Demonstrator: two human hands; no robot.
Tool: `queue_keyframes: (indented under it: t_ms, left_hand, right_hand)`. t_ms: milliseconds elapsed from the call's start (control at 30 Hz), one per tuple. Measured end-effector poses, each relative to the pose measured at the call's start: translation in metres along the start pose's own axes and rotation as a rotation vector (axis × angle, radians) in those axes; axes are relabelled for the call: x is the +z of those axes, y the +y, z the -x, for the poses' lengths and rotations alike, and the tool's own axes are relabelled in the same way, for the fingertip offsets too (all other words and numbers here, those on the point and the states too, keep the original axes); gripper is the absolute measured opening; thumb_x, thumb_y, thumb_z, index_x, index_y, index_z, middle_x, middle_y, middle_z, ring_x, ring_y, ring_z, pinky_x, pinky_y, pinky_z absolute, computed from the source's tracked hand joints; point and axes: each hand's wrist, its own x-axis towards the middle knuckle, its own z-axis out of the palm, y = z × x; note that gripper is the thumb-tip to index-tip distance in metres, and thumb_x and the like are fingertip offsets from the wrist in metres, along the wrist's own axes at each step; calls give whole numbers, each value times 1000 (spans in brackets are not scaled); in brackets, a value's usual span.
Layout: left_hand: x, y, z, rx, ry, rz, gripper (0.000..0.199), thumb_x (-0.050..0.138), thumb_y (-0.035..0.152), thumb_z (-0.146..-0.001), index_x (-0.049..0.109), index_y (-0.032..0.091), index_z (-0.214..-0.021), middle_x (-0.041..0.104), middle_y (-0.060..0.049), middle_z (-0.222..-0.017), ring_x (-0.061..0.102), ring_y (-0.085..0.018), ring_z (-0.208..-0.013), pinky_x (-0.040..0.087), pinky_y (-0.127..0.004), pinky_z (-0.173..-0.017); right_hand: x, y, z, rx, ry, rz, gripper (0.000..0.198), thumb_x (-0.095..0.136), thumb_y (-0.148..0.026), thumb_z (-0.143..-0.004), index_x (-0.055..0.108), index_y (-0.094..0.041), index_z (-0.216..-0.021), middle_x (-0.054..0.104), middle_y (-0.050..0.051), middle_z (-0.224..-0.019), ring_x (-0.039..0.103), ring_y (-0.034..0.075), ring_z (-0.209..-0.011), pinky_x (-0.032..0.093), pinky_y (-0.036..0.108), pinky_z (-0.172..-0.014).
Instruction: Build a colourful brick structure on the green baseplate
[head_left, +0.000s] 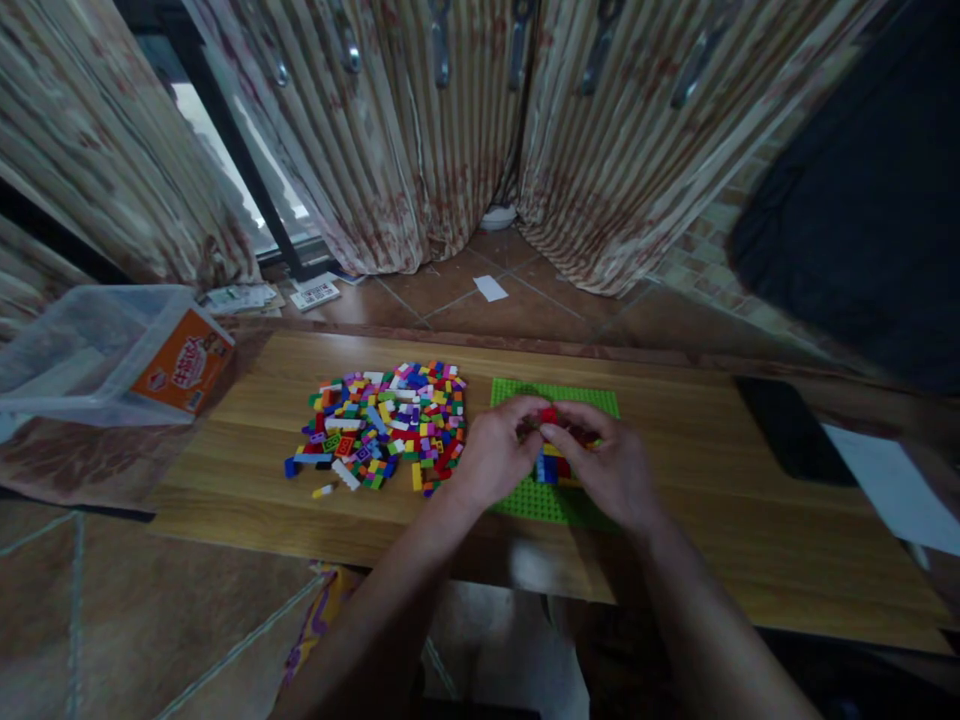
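Observation:
Both hands meet over a green studded baseplate [555, 388] on the wooden table. My left hand [496, 445] is closed, its fingertips at a small red toy brick [550, 414]. From the other side my right hand [609, 455] pinches the same red brick between thumb and fingers. Below the hands, a cluster of blue, red and yellow bricks [551, 467] sits on the baseplate, partly covered by my right hand. A large loose pile of mixed-colour bricks [390, 425] lies to the left of my left hand.
A clear plastic bin [90, 385] with an orange label stands at the table's left end. On the right lie a dark flat object [793, 430] and a white paper sheet [900, 485]. Striped curtains [390, 150] hang behind, and a dark cloth-like shape [862, 200] fills the upper right.

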Motion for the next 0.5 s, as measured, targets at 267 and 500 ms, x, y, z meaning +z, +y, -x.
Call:
queue_keyframes:
  t_ms: [267,500]
  left_hand:
    - [0,1,2,-19,-27,-62,32,58,16,-83,62,21,-115,71,-4,-105,67,-17,-95,53,-30,-89]
    - [-4,-2,-1,-184,-7,-216,30,54,15,-84,63,16,-113,71,-8,-107,67,-18,-82,54,-34,-83]
  right_hand:
    - [-5,9,-3,37,94,-98,30,67,-42,-79,71,-20,-99,75,7,-95,70,22,-85,55,39,-80]
    - [-26,31,-8,-21,59,132,26,59,-37,-84,74,-23,-100,74,6,-100,68,22,-89,54,39,-82]
